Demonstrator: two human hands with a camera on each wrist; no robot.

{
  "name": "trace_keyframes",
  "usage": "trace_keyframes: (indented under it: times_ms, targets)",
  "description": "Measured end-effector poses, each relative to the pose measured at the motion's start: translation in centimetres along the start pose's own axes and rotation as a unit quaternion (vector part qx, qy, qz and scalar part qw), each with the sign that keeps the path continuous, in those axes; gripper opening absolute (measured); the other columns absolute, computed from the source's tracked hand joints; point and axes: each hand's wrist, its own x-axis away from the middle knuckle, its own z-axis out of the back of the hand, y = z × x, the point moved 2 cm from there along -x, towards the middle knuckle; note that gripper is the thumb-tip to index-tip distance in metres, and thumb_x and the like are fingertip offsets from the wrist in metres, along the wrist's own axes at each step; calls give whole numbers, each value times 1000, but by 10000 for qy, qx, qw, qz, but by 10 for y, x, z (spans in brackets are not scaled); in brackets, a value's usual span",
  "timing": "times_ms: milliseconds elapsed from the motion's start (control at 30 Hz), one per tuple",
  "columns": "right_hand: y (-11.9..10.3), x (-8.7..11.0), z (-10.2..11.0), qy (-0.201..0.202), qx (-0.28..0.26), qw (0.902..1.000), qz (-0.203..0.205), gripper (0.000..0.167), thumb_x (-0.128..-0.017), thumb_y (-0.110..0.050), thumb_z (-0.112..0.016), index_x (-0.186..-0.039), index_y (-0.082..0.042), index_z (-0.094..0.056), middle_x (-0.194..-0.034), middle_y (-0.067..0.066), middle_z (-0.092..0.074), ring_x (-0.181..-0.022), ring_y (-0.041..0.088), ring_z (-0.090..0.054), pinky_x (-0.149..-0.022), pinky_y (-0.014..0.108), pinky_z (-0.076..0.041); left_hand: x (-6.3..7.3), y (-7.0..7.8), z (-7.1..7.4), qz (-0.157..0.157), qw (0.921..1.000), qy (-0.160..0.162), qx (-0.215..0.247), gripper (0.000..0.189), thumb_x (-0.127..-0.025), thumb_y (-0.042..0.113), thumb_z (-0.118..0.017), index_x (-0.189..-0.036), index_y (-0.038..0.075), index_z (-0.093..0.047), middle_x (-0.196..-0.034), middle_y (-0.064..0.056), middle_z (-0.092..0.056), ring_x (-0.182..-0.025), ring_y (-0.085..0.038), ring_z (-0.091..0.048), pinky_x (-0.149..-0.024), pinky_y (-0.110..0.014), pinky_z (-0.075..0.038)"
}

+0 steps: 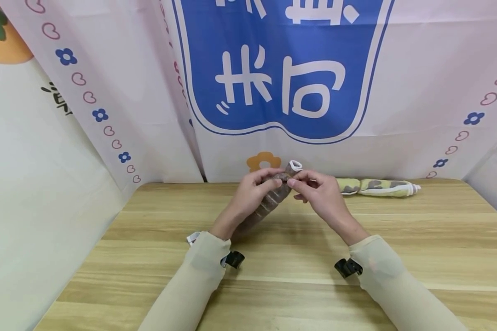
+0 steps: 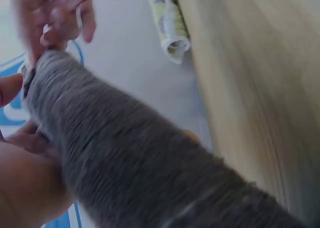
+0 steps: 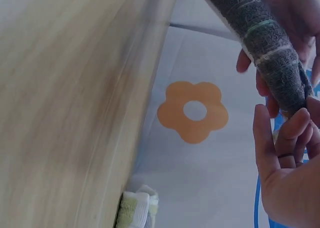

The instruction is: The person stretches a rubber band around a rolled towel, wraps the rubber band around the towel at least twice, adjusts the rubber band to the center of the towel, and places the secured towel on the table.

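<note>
A brown-grey towel [image 1: 269, 202], rolled into a long tube, slants up and away from me above the table. My left hand [image 1: 252, 191] grips it from the left near its upper end, thumb on the near side. My right hand [image 1: 324, 193] pinches the narrowed neck just below the white-edged tip. In the left wrist view the roll [image 2: 130, 148] fills the middle. The right wrist view shows crosswise ridges along the roll [image 3: 275, 43] and the right fingertips at its narrow end. Whatever lies between the fingertips is too small to tell.
A yellow-green rolled towel [image 1: 389, 186], cinched partway along, lies at the table's back edge, right of my right hand. A small white piece [image 1: 193, 237] shows beside my left sleeve; its kind is unclear. Printed cloth [image 1: 149, 92] hangs behind the wooden table [image 1: 290, 289].
</note>
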Motion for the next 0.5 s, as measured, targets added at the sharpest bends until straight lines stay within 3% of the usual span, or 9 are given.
trace_keyframes:
  times_ms: [167,500]
  targets:
    - [-2,-2,8,59,275,9996,94,22,-103,-21,-74,-110,-1,-76,-100,16,-70,-82,28,-73,-72,32,-63,-2,6,6,311,9993,-226,17,37,-110,25,-54,-137,8,-72,-128,-12,-70,-101,-25,-61,-80,-36,-50]
    - [1,-4,10,-15,261,9997,8,21,-103,-20,-74,-111,-1,-75,-105,14,-72,-85,20,-73,-75,39,-64,-5,12,6,629,9962,-503,-323,34,-110,20,-57,-140,12,-71,-128,-9,-70,-105,-23,-62,-85,-38,-50]
